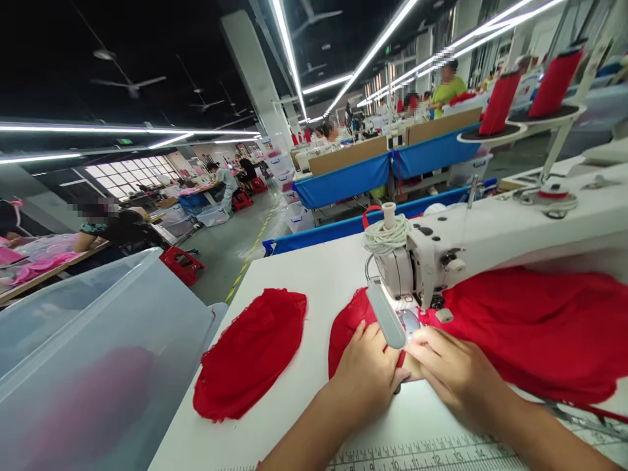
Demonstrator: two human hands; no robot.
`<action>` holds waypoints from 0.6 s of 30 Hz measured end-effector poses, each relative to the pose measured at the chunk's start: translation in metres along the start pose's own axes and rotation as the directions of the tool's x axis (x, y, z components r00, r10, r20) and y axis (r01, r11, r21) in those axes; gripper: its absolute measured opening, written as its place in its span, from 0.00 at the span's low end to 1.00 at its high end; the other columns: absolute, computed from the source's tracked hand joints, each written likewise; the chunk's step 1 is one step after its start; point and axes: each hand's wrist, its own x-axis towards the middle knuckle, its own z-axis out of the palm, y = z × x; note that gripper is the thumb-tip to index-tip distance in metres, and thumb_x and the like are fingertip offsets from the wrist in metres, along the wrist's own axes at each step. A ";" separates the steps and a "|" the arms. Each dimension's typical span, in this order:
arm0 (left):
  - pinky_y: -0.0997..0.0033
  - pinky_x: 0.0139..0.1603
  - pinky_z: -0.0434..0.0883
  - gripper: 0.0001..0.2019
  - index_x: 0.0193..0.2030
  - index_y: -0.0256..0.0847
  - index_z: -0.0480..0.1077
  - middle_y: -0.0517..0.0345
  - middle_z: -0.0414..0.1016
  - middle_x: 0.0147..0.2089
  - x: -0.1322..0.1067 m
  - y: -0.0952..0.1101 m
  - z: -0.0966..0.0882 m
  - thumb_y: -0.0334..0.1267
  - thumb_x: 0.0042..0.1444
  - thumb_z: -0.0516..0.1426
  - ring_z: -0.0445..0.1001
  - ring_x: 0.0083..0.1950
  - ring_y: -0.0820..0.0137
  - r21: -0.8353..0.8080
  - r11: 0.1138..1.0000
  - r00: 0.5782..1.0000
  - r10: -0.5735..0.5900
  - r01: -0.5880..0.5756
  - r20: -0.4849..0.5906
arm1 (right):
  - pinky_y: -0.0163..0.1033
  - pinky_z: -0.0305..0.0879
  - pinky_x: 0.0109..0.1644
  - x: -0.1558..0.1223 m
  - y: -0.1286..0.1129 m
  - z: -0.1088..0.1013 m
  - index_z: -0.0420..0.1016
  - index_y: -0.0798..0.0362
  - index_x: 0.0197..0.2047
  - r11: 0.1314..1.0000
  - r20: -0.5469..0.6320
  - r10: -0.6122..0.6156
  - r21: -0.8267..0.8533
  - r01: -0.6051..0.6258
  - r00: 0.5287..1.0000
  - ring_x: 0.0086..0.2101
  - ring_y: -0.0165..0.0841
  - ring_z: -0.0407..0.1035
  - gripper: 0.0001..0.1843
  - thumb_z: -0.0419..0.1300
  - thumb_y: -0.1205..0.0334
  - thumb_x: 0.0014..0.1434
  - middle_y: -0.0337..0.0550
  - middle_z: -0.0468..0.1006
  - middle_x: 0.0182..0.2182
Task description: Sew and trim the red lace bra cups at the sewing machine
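At the head of a white sewing machine (pixel 490 239), on a pale surface (pixel 279 418), a red fabric piece (pixel 347 324) is partly covered by two bare hands. By the left hand (pixel 366 366) the piece is pressed from above; the grip is loose and fairly wide, fingers spread, apparently so that the cloth is steadied flat. The right hand (pixel 458 373) is placed just beside the needle area, its fingertips drawn narrow; whether fabric is pinched there cannot be told, as the contact is hidden. The spot between the hands is brightly lit, probably for close sight, and is partly screened by a grey bar (pixel 385 314).

To the left, a second red piece (pixel 252 353) is laid flat, well apart, perhaps so that it is out of the way yet within reach. A larger red cloth (pixel 544 327) is spread beneath the machine's arm. Two red thread cones (pixel 500 101) are held upright on a stand, presumably so that thread can be drawn freely.
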 end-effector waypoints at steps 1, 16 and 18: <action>0.46 0.57 0.68 0.13 0.47 0.36 0.70 0.46 0.74 0.51 -0.001 0.000 0.000 0.41 0.59 0.58 0.71 0.51 0.58 0.004 1.000 1.000 -0.008 0.008 0.007 | 0.34 0.63 0.31 0.000 -0.001 0.000 0.72 0.55 0.41 1.000 -0.015 -0.011 0.007 0.011 1.000 0.32 0.32 0.68 0.14 0.47 0.74 0.63 0.45 0.73 0.32; 0.54 0.48 0.73 0.27 0.53 0.33 0.70 0.39 0.73 0.53 -0.050 0.054 -0.010 0.55 0.56 0.58 0.73 0.49 0.54 0.160 0.972 0.984 -0.176 0.169 0.026 | 0.30 0.60 0.25 0.002 -0.045 -0.039 0.71 0.51 0.43 0.986 0.037 -0.068 0.153 0.061 0.997 0.25 0.26 0.66 0.17 0.46 0.77 0.60 0.41 0.74 0.32; 0.54 0.48 0.72 0.15 0.46 0.40 0.73 0.49 0.77 0.45 -0.057 0.053 -0.025 0.47 0.62 0.55 0.74 0.45 0.59 0.101 0.985 0.990 -0.141 0.140 -0.001 | 0.30 0.64 0.28 -0.007 -0.048 -0.041 0.72 0.49 0.43 0.959 0.151 0.042 0.269 -0.082 0.988 0.27 0.27 0.69 0.16 0.47 0.75 0.61 0.41 0.75 0.32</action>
